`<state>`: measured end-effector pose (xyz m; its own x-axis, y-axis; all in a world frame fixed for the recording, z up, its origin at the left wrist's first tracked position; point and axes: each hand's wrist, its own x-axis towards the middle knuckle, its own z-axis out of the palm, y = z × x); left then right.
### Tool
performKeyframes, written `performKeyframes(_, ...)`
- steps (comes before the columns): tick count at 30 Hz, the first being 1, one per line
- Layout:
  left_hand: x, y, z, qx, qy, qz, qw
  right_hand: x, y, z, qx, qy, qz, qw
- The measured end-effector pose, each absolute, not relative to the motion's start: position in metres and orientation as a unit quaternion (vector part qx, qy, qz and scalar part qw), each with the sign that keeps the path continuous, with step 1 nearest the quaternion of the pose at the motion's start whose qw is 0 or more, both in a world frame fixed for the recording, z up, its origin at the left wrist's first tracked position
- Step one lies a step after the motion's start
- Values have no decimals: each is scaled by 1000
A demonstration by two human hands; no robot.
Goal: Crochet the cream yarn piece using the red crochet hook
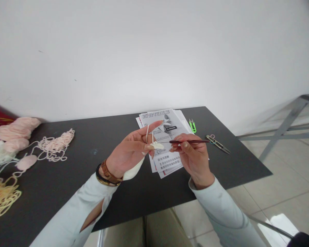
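Observation:
My left hand (135, 147) pinches a small white crochet piece (158, 146) between thumb and fingers. A strand of white yarn (147, 132) loops over its raised index finger. In my right hand (192, 151) is a crochet hook (190, 141) with a dark red handle, held like a pen. The hook's thin metal shaft points left and reaches the white piece; its tip is hidden there. Behind my left wrist, part of a white yarn ball (134, 170) shows. Printed sheets (170, 161) lie on the dark table under both hands.
Green thread snips (192, 126) and metal scissors (217, 144) lie right of the sheets. Pink yarn (18, 130), a loose pink tangle (55, 144) and yellow yarn (2, 195) are at the left. A white wall (154, 61) stands behind the black table (79, 175).

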<state>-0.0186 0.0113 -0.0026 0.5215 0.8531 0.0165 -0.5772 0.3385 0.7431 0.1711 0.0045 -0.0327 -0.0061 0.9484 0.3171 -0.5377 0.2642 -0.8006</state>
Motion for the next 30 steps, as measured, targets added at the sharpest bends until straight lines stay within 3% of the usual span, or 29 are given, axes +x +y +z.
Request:
performKeyframes(17,-22,12,-3,341,183,407,828,174,6,-32,-209,-472,560,648)
performKeyframes(30,-20,8,-2,466,250,454,717,175,7,-33,-231,-453,565,650)
